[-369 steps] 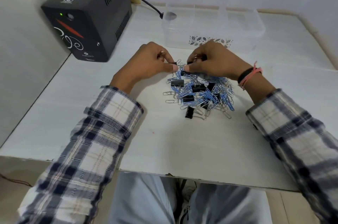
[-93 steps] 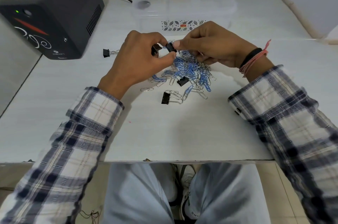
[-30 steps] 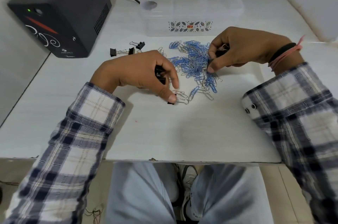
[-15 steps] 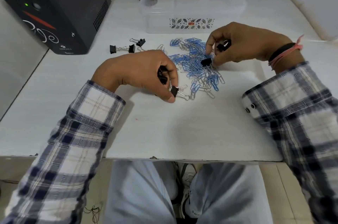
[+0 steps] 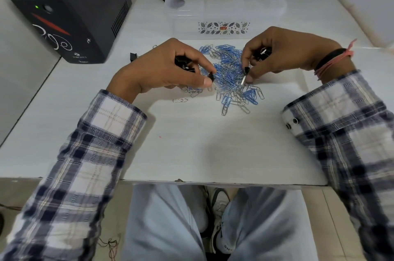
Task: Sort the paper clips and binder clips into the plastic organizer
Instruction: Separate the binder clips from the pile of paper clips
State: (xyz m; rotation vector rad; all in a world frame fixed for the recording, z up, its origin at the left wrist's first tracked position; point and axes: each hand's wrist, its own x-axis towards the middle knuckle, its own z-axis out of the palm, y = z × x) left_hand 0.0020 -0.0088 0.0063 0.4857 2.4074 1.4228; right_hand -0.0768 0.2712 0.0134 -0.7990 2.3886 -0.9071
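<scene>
Head view, nearest first: light trousers and a shoe show below the front edge of the pale white worktop (image 5: 191, 150), and two plaid sleeves reach forward over it. The left hand (image 5: 166, 68) curls over the left edge of the loose heap of blue and silver wire paper clips (image 5: 232, 77); its thumb and forefinger pinch a small black binder clip (image 5: 211, 75), while more black binder clips (image 5: 184, 64) sit tucked under the curled fingers, probably gathered there to save trips. The right hand (image 5: 285, 54) works the heap's right side. Its grip pinches another black binder clip with a silver handle (image 5: 244, 75), whose long axis runs steeply down toward the worktop, black body uppermost; further clips (image 5: 263, 52) are held in its palm. The paper clips lie flat and point every way. Left of the heap, one stray black binder clip (image 5: 133, 56) lies partly hidden behind the left hand. Beyond stands the clear plastic organizer with divided compartments (image 5: 226, 5), which looks empty of clips, so sorting seems at the picking-out stage. A black box-shaped power unit (image 5: 74, 11) sits far left.
</scene>
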